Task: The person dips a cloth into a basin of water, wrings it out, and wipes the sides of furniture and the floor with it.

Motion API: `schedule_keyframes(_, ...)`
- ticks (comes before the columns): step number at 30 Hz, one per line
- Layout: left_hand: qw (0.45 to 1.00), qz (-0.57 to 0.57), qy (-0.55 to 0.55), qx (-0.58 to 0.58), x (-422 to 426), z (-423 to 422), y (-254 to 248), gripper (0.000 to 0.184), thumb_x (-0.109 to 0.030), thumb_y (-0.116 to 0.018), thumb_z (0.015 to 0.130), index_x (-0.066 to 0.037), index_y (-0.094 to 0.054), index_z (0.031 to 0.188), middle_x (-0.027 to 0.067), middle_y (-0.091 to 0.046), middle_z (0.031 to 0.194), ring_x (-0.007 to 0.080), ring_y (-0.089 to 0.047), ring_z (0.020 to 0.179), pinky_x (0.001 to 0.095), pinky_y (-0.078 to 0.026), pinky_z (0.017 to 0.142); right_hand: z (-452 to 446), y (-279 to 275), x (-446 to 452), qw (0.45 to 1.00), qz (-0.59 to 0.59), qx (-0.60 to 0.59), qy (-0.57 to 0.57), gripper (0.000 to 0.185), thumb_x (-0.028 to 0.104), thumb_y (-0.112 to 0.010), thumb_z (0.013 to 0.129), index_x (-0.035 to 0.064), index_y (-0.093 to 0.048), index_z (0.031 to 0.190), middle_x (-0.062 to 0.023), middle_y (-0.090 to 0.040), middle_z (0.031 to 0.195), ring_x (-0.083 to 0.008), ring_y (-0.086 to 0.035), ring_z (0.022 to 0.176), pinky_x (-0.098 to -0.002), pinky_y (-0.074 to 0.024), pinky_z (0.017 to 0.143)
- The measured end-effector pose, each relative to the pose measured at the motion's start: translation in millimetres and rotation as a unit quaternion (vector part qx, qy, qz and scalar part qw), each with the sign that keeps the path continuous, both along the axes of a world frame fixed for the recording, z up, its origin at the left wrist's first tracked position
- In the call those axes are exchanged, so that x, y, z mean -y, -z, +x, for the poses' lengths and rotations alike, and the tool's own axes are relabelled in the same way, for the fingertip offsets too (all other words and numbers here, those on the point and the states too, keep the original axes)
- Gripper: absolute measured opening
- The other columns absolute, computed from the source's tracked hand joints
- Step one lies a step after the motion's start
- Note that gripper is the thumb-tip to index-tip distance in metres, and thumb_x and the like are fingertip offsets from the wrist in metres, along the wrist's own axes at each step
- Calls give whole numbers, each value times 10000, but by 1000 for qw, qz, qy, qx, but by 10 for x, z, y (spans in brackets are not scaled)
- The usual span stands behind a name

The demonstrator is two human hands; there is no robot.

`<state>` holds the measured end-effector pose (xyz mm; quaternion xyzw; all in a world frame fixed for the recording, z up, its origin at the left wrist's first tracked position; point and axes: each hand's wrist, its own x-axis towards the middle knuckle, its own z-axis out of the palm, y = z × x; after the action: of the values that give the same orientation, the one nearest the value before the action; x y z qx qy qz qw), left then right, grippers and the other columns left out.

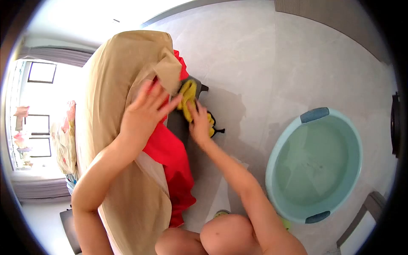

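My right hand (199,124) presses a yellow cloth with dark edges (188,95) against the dark grey side of a low piece of furniture (178,123). Part of the cloth sticks out past my fingers. My left hand (146,108), a little blurred, has its fingers spread beside a lifted fold of the tan cover (108,80). Red fabric (170,157) hangs from under that cover, partly behind my left hand.
A light blue tub (272,170) with grey handles holds cloudy water (316,161) on the pale tiled floor (242,46). Short dark legs (205,88) stick out from the furniture. My bare knees (225,233) are at the bottom. Windows and curtains (51,55) stand at the left.
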<state>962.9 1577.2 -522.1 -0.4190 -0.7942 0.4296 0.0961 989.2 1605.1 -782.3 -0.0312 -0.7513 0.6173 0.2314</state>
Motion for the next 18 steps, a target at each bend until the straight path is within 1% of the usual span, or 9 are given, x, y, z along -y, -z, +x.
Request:
schedule_keyframes(3, 975, -140, 103, 139, 335, 17, 141, 514, -73, -580, 775, -231, -592, 1263, 76, -482, 1385, 297, -327, 1364, 444, -219, 1160, 827, 172, 380, 996, -15, 9, -90, 663, -115, -540, 684, 106, -511, 1308, -178, -409, 1412, -419, -449, 1179, -457, -411, 979)
schedule_keyframes(5, 908, -153, -104, 376, 347, 106, 103, 349, -93, -568, 786, -185, -701, 1095, 90, -482, 1393, 305, -274, 1400, 440, -277, 1131, 1189, 274, 452, 995, -23, -8, -95, 669, -87, -563, 682, 128, -511, 1313, -165, -414, 1409, -415, -463, 1161, -460, -444, 938)
schedule_keyframes(6, 886, -75, -179, 421, 350, 194, 102, 186, -161, -585, 794, -100, -757, 832, 89, -505, 1370, 312, -266, 1408, 422, -321, 1103, 1296, 273, 351, 984, -62, 20, -164, 642, -100, -539, 701, 112, -506, 1307, -175, -414, 1404, -417, -449, 1197, -459, -435, 958)
schedule_keyframes(7, 886, -75, -178, 421, 321, 269, 78, 186, -161, -585, 794, -100, -757, 832, 89, -505, 1370, 312, -266, 1408, 422, -321, 1103, 1332, 212, 220, 966, -99, 49, -232, 616, -114, -515, 721, 95, -502, 1300, -185, -414, 1399, -419, -436, 1233, -457, -426, 978)
schedule_keyframes(8, 888, -27, -213, 406, 335, 418, -80, 212, -209, -596, 811, -68, -747, 761, 98, -526, 1345, 317, -276, 1403, 445, -300, 1108, 1193, 82, 117, 985, -113, 65, -112, 576, -133, -485, 741, 65, -491, 1282, -210, -399, 1396, -423, -419, 1266, -457, -403, 1012)
schedule_keyframes(10, 886, 19, -251, 389, 303, 652, -135, 290, -257, -608, 828, -36, -737, 691, 107, -547, 1320, 321, -286, 1398, 468, -279, 1113, 974, 76, 51, 990, -124, 20, -57, 616, -169, -504, 714, 58, -480, 1286, -215, -381, 1399, -430, -400, 1262, -444, -368, 1041)
schedule_keyframes(12, 928, 52, -220, 297, 318, 956, -175, 496, -441, -545, 886, -32, -744, 687, 100, -620, 1194, 311, -337, 1367, 510, -202, 1136, 551, -217, -216, 994, -84, 20, -60, 645, -159, -542, 687, 75, -494, 1286, -176, -404, 1386, -429, -412, 1218, -451, -383, 1015)
schedule_keyframes(16, 920, 60, -266, 279, 537, 1265, -78, 510, -471, -543, 888, -32, -748, 728, 101, -682, 909, 303, -431, 1275, 559, -172, 1132, 591, -238, 78, 994, -54, -5, -92, 597, -136, -555, 692, 114, -564, 1234, -176, -411, 1383, -426, -438, 1173, -471, -415, 968)
schedule_keyframes(18, 930, 73, -257, 251, 878, 1545, 41, 489, -460, -549, 885, -35, -749, 745, 111, -674, 948, 300, -429, 1276, 563, -162, 1136, 1322, -19, 504, 986, 20, -41, -163, 531, -82, -576, 719, 129, -598, 1205, -172, -407, 1387, -438, -429, 1199, -505, -415, 974)
